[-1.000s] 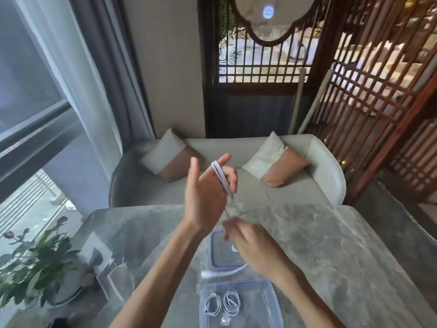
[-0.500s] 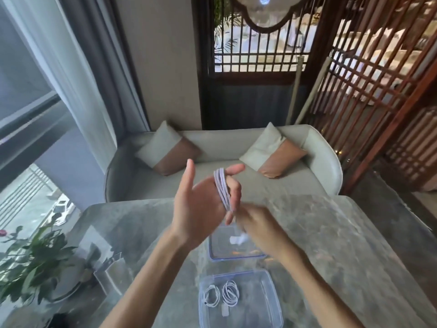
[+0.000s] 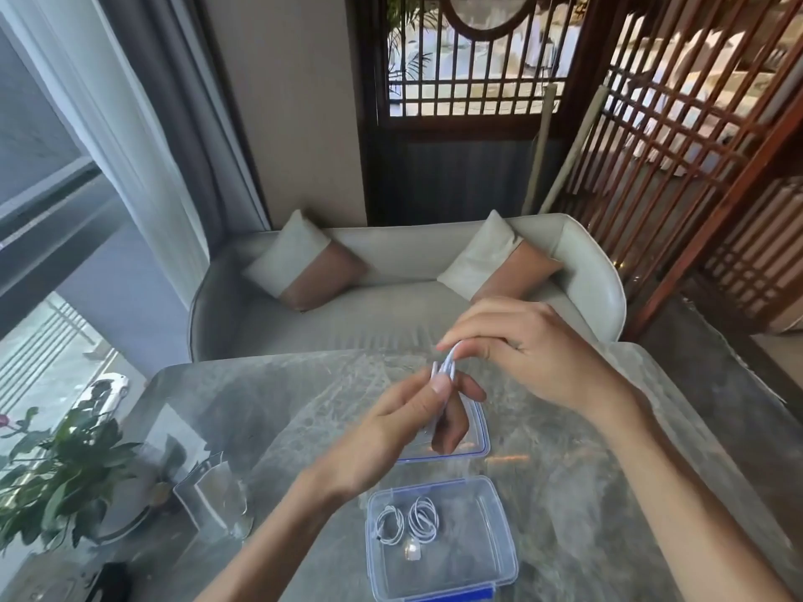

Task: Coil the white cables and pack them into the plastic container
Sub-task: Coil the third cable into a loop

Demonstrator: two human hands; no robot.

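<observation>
A coiled white cable (image 3: pixel 447 366) is held in the air above the table between both hands. My left hand (image 3: pixel 404 421) pinches its lower part with thumb and fingers. My right hand (image 3: pixel 517 345) grips its upper end from the right. Below, near the table's front edge, stands a clear plastic container (image 3: pixel 495 553) with a blue rim. Two coiled white cables (image 3: pixel 408 521) and a small white plug (image 3: pixel 412 553) lie in its left half. The container's lid (image 3: pixel 478 436) lies flat just behind it, partly hidden by my left hand.
The grey marble table (image 3: pixel 565 471) ends at a pale sofa (image 3: pixel 391 310) with two cushions. A potted plant (image 3: pixel 56 471) and a shiny metal holder (image 3: pixel 213 493) stand at the left. Wooden lattice screens rise at the back right.
The cable loops were wound around my left hand's raised fingers. Now the coil is off them, pinched between both hands lower down, with my right hand risen to its top.
</observation>
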